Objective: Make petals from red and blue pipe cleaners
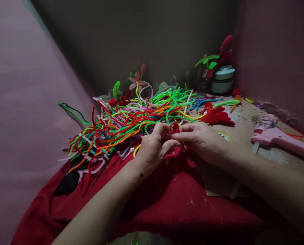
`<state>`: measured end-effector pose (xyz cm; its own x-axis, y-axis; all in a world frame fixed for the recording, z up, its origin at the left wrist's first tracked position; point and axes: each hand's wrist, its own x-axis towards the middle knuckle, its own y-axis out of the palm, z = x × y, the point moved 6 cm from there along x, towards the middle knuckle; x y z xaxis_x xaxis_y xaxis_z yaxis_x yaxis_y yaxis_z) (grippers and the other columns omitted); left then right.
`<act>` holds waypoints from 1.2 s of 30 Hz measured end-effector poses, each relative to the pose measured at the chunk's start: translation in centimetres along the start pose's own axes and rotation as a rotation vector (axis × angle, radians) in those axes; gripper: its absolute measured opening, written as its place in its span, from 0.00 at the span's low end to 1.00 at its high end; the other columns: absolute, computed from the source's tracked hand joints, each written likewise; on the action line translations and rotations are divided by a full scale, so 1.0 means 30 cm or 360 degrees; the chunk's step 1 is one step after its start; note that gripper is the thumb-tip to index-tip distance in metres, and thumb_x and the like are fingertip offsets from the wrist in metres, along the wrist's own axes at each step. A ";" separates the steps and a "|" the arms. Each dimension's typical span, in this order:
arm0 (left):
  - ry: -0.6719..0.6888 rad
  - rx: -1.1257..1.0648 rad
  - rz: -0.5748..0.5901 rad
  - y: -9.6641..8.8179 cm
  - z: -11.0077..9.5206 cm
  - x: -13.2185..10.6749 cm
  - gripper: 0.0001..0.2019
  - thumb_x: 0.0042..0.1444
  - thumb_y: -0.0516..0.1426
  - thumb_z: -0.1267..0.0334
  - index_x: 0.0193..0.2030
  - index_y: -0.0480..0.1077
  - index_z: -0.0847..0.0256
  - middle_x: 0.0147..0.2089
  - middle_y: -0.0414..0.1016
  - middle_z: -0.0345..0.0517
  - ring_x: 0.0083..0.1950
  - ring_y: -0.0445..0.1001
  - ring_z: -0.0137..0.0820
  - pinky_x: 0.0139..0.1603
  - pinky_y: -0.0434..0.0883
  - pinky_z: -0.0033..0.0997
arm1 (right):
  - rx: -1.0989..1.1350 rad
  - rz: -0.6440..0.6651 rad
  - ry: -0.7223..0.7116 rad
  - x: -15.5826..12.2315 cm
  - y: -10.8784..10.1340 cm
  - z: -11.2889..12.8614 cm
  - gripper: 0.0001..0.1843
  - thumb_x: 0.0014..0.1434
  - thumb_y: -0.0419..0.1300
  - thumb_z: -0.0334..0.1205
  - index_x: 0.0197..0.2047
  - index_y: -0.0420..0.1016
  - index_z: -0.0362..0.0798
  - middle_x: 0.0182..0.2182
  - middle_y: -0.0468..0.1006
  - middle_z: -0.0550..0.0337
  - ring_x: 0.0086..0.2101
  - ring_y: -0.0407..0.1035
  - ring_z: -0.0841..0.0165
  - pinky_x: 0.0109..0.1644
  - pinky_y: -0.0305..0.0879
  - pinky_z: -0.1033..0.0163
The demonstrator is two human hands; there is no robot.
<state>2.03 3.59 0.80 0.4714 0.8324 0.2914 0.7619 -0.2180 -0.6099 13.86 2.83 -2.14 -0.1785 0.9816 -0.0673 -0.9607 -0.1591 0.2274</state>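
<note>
Between my two hands is a red pipe cleaner, bent into a small loop that stands up from my fingertips. My left hand pinches it from the left, thumb and fingers closed. From the right, my right hand grips the same piece between thumb and forefinger. My fingers partly cover its lower end. Just behind my hands lies a big tangled heap of coloured pipe cleaners, green, red, orange, pink and yellow. A bunch of red looped pieces rests right of the heap.
A pink hot glue gun lies at the right on a board. At the back stand a pale lidded jar and pipe-cleaner flowers. A red cloth covers the front edge. Walls rise on both sides.
</note>
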 end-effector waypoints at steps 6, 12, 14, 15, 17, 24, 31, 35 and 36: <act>-0.0325 -0.0404 0.0249 0.043 0.013 -0.004 0.18 0.51 0.58 0.61 0.47 0.58 0.55 0.24 0.74 0.34 0.19 0.72 0.28 0.19 0.68 0.23 | 0.0141 0.0101 0.0177 0.002 0.017 -0.042 0.09 0.45 0.63 0.40 0.22 0.68 0.45 0.14 0.69 0.61 0.14 0.59 0.74 0.16 0.48 0.67; -0.0232 -0.0555 0.0334 0.051 0.003 -0.003 0.20 0.51 0.58 0.64 0.50 0.58 0.58 0.29 0.75 0.39 0.26 0.75 0.29 0.26 0.72 0.26 | 0.0245 0.0113 0.0128 0.014 0.014 -0.038 0.10 0.45 0.63 0.38 0.20 0.68 0.43 0.15 0.69 0.61 0.15 0.61 0.74 0.19 0.52 0.66; -0.0161 -0.0616 0.0359 0.048 0.002 0.000 0.20 0.53 0.56 0.66 0.52 0.57 0.58 0.32 0.75 0.41 0.30 0.76 0.30 0.33 0.74 0.29 | 0.0238 0.0036 0.0058 0.018 0.003 -0.022 0.10 0.45 0.63 0.37 0.19 0.67 0.43 0.14 0.67 0.62 0.15 0.59 0.76 0.20 0.52 0.67; -0.0137 -0.0631 0.0355 0.045 0.005 0.002 0.19 0.55 0.54 0.66 0.53 0.57 0.58 0.32 0.74 0.41 0.31 0.76 0.30 0.34 0.74 0.30 | 0.0235 0.0017 0.0040 0.019 0.000 -0.016 0.11 0.46 0.63 0.37 0.18 0.67 0.43 0.14 0.67 0.63 0.15 0.59 0.76 0.20 0.52 0.68; -0.0095 -0.0570 0.0300 0.034 0.010 0.005 0.18 0.56 0.52 0.66 0.54 0.57 0.58 0.31 0.73 0.41 0.29 0.76 0.30 0.35 0.74 0.31 | 0.0256 0.0007 0.0054 0.019 0.000 -0.009 0.10 0.46 0.62 0.35 0.19 0.67 0.43 0.15 0.67 0.63 0.16 0.59 0.76 0.20 0.52 0.68; -0.0135 -0.0270 0.0214 0.027 0.017 0.006 0.18 0.54 0.51 0.68 0.53 0.59 0.56 0.31 0.73 0.39 0.26 0.75 0.28 0.29 0.72 0.26 | 0.0353 0.0017 0.0207 0.018 0.007 -0.030 0.08 0.46 0.61 0.32 0.19 0.67 0.42 0.16 0.68 0.62 0.16 0.62 0.75 0.21 0.56 0.67; -0.0341 -0.0040 0.0317 0.033 0.023 -0.003 0.06 0.49 0.49 0.72 0.32 0.65 0.61 0.18 0.70 0.37 0.17 0.70 0.26 0.18 0.67 0.22 | 0.0331 -0.0187 0.0102 0.022 -0.019 -0.033 0.07 0.44 0.59 0.28 0.18 0.68 0.43 0.15 0.66 0.63 0.16 0.59 0.76 0.19 0.55 0.68; -0.0541 -0.0255 0.0491 0.056 0.043 -0.011 0.05 0.49 0.49 0.73 0.31 0.63 0.61 0.18 0.70 0.38 0.15 0.69 0.27 0.14 0.64 0.21 | 0.0314 -0.0175 0.0081 0.027 -0.026 -0.028 0.07 0.41 0.59 0.26 0.17 0.67 0.43 0.14 0.66 0.62 0.16 0.59 0.76 0.19 0.54 0.68; -0.0600 -0.0377 0.0516 0.060 0.048 -0.012 0.05 0.49 0.49 0.73 0.32 0.62 0.61 0.18 0.70 0.38 0.15 0.69 0.27 0.14 0.65 0.21 | 0.0297 -0.0156 0.0100 0.028 -0.025 -0.030 0.07 0.41 0.59 0.27 0.17 0.67 0.43 0.14 0.66 0.62 0.16 0.59 0.75 0.19 0.54 0.68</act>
<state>2.60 3.64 -1.46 0.5402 0.8187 -0.1946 0.7037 -0.5663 -0.4291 14.25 3.68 -3.23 -0.1049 0.9820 -0.1570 -0.9192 -0.0354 0.3923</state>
